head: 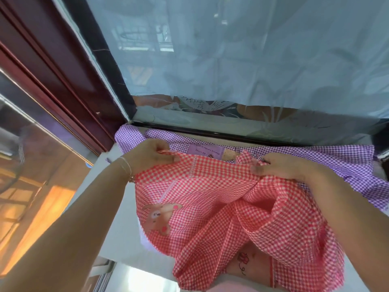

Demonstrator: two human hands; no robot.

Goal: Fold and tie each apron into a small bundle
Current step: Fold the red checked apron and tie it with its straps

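Two hands at work on red gingham apron (210,199), spread over white ledge (117,228) below window (231,60). Left hand (147,157) pinching top hem, right hand (280,167) clutching gathered cloth at opposite corner. Purple gingham apron (336,163) lying underneath, nearer window.
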